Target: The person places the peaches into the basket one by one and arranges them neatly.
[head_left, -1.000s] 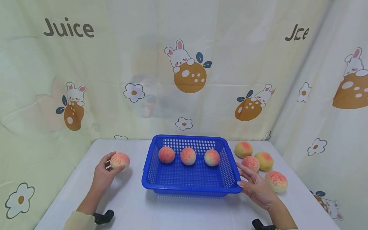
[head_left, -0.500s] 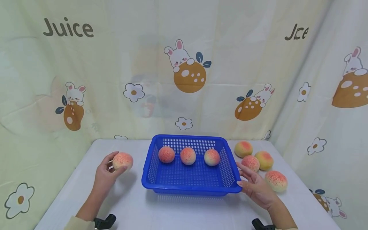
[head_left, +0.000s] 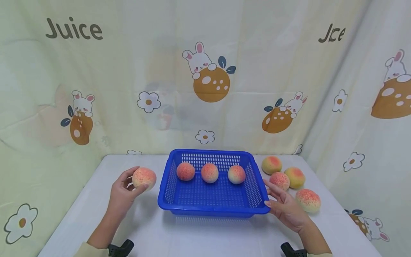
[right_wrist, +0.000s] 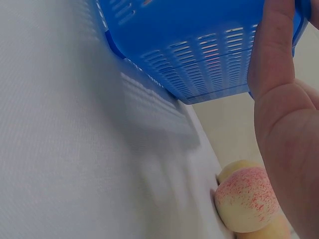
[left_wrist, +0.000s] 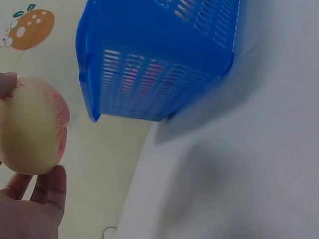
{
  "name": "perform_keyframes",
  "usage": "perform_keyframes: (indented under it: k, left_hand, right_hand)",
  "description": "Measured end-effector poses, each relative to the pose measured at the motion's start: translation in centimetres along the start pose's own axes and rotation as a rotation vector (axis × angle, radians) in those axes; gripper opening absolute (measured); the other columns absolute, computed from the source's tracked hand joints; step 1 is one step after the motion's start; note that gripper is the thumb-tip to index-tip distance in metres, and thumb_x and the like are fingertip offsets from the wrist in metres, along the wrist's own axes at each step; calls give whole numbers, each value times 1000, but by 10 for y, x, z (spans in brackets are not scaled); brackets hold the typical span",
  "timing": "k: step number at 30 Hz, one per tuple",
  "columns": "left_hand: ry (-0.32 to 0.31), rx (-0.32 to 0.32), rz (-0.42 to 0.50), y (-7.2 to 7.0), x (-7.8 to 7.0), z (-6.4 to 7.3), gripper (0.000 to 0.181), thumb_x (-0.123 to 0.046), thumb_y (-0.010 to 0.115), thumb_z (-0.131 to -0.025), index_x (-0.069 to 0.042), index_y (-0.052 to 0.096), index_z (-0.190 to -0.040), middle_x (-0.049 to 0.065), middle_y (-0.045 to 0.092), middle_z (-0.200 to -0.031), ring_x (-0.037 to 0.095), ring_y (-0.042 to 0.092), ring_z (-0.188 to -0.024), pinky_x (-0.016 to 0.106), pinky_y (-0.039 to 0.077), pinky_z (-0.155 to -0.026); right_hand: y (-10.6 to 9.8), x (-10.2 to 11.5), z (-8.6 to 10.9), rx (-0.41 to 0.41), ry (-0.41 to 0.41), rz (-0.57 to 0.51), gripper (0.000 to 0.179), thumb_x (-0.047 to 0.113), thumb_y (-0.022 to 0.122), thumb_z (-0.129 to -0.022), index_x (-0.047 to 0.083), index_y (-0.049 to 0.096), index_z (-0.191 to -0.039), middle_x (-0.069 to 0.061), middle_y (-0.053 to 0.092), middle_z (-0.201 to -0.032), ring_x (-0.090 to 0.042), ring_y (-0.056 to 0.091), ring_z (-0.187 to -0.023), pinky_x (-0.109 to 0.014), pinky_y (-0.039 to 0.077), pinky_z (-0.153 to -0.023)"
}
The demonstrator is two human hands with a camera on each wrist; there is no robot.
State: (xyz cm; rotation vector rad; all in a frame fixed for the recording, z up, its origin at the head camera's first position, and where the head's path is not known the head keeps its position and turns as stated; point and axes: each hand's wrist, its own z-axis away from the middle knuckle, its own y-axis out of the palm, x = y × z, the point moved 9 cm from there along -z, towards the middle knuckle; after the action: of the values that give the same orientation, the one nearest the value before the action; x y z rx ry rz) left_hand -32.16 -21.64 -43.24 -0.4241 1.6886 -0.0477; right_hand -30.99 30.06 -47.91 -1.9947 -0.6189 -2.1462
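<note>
Left of the blue basket (head_left: pixel 213 209), your left hand (head_left: pixel 122 194) grips a peach (head_left: pixel 144 177) above the tabletop (head_left: pixel 205 239), on the basket side of your palm; your right hand (head_left: pixel 287 210), farther from that peach, holds the basket's right rim.

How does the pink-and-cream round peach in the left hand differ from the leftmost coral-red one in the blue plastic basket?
The pink-and-cream round peach is held in the left hand, outside the blue plastic basket; the coral-red round peach rests inside it. The held peach shows pale cream below its pink top; the basket peach looks mostly coral-red. Both are roundish.
</note>
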Motion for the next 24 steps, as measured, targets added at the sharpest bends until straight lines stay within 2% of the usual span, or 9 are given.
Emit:
perform_keyframes:
  k: [11,24]
  left_hand:
    - [41,36,16,9,-24,5,67,-18,82,-88,-13,51,-147,10,55,-147,25,54,-125,5,48,-88]
    - [104,90,22,26,-47,2,69,-24,87,-84,-14,55,-144,8,61,-139,24,58,-122,14,53,-91]
  right_hand:
    - [1,1,0,3,4,-13,73,-2,52,-103,14,16,-165,0,55,-128,-14,66,-117,-32,56,-100]
    - [1,1,0,14,-3,-14,73,-2,51,-103,13,14,-165,1,55,-128,-12,66,-117,-31,56,-99]
